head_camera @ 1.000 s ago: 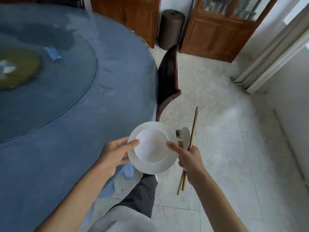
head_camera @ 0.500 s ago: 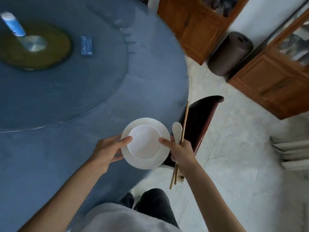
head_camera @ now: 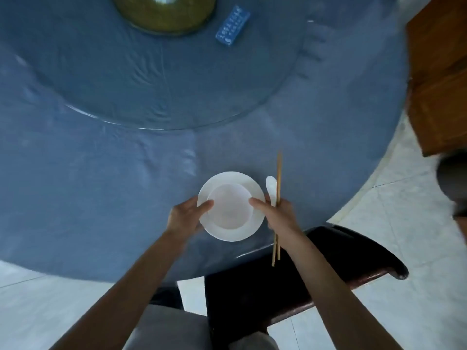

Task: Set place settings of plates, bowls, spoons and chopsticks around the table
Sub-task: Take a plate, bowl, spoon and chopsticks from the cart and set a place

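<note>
Blue cloth covers the round worktop (head_camera: 101, 203) that fills most of the frame, and we see a glass turntable (head_camera: 161, 79) lying over its middle, its curved edge running across the upper half. At the top centre sits an olive-green disc (head_camera: 164, 16), and just to its right a small blue packet (head_camera: 232, 27) with white print lies on the glass. Pale floor tiles (head_camera: 404, 236) show at the right and lower left, and wooden cabinets (head_camera: 439, 72) stand at the upper right edge. A dark wooden chair (head_camera: 316, 269) sits at the lower centre-right, tucked against the worktop's near edge.

Near that edge, in the middle of the frame, we see a white plate (head_camera: 242, 231) with a white bowl (head_camera: 230, 207) nested in it. Whether the plate rests on the cloth or is held just above it we cannot tell. Our left hand (head_camera: 184, 218) grips the plate's left rim, thumb lying over the rim toward the bowl and fingers curled beneath. Our right hand (head_camera: 278, 218) holds the right rim with its thumb stretched onto the bowl's edge, while the remaining fingers are clamped on a white ceramic spoon (head_camera: 271, 188) and a pair of wooden chopsticks (head_camera: 278, 178). The chopsticks point away from us over the cloth, their lower ends hanging past the wrist over the chair. The spoon's bowl sticks up just left of them, beside the plate.
</note>
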Demonstrator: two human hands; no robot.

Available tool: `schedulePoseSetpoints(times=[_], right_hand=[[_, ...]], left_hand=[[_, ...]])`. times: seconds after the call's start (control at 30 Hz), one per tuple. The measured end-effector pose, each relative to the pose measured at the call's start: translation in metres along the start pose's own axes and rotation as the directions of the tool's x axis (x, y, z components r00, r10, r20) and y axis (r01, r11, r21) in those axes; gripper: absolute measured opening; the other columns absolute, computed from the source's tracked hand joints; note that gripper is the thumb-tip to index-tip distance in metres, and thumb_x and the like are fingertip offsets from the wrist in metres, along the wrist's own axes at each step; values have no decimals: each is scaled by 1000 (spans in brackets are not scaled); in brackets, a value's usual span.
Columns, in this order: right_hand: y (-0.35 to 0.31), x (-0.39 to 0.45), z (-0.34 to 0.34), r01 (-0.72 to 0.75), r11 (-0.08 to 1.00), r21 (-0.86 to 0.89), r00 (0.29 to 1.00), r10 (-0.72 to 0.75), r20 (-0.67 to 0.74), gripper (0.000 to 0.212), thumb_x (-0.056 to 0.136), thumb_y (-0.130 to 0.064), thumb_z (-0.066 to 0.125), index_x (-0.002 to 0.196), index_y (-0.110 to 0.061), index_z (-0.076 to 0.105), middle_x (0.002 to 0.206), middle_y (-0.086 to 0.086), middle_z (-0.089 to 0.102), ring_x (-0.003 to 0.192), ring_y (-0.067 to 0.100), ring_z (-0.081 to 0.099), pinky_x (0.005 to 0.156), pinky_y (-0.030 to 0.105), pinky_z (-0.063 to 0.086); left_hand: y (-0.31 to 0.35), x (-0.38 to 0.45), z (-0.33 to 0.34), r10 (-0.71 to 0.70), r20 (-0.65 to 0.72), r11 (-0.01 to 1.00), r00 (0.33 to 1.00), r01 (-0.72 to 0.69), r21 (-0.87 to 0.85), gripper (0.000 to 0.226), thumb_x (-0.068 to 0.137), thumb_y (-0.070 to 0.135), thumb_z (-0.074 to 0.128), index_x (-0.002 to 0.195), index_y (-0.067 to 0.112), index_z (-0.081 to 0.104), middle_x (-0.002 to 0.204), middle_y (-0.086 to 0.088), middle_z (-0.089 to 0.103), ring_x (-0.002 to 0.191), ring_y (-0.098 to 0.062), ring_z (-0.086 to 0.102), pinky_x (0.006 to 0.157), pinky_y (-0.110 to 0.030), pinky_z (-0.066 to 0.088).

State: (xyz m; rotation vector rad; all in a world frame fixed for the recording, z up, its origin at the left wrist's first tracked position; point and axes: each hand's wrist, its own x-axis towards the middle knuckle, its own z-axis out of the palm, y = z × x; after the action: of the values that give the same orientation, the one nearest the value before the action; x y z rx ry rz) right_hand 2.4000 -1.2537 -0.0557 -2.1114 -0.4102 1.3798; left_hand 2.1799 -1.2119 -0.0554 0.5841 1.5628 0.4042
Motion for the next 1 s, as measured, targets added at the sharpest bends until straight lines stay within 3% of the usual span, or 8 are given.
schedulePoseSetpoints(times=[0.13,0.3,0.43,0.57,0.77,0.83,0.9,1.0], right_hand=[[10,27,-15,48,992,-116,995,-38,91,39,72,-40,89,84,-9,70,58,-16,62,53,-1,59,46,16,39],[11,32,-20,120,982,-148,984,-97,152,38,80,-51,78,84,-15,69,51,-14,54,48,4,53,48,23,39],[4,23,-30,106,994,-33,994,-105,22,26,94,-40,61,73,-24,60,59,-7,49,45,13,39,42,25,33],[-17,-7,-45,85,965,248,995,-96,31,25,103,-23,54,95,-6,72,92,9,76,39,8,43,38,20,35],[-30,-82,-37,189,959,212,935,-241,260,40,102,-43,50,101,-18,82,105,-2,80,94,11,68,86,32,51],[-29,-103,-28,172,964,204,915,-233,328,43,91,-54,56,104,-22,81,112,-7,79,101,11,72,85,34,57],[-26,-119,-20,157,970,188,896,-220,386,47,84,-61,55,102,-26,81,113,-10,78,99,10,75,72,31,60],[-16,-133,-14,179,968,178,872,-240,426,46,97,-61,48,100,-29,81,111,-10,78,102,13,75,82,40,61]], left_hand=[[-19,-9,20,2,-97,1000,995,-5,-28,4,75,39,82,78,42,82,94,-2,77,100,-28,74,90,-54,62],[-26,-16,28,55,-148,998,988,-52,19,35,73,52,70,100,30,79,89,2,73,98,-25,70,99,-54,57],[-23,-31,32,82,-169,994,982,-69,80,47,86,52,68,95,6,62,75,8,66,93,-37,60,78,-38,50],[-19,-59,36,181,-187,939,966,-114,324,55,103,39,56,147,6,49,142,-17,59,133,-35,53,107,-42,42],[5,-144,46,353,232,924,906,-376,63,22,105,14,55,118,6,71,112,-11,76,103,-22,70,91,-32,51],[5,-162,47,386,324,910,863,-415,20,23,104,9,57,116,-2,72,110,-18,76,97,-18,70,90,-29,57],[2,-172,45,407,311,908,859,-418,-35,21,101,8,63,111,-7,73,109,-29,74,94,-25,70,96,-42,59],[-11,-178,42,382,314,923,870,-375,-83,18,96,11,69,108,-2,76,105,-26,76,95,-35,75,93,-48,61]])
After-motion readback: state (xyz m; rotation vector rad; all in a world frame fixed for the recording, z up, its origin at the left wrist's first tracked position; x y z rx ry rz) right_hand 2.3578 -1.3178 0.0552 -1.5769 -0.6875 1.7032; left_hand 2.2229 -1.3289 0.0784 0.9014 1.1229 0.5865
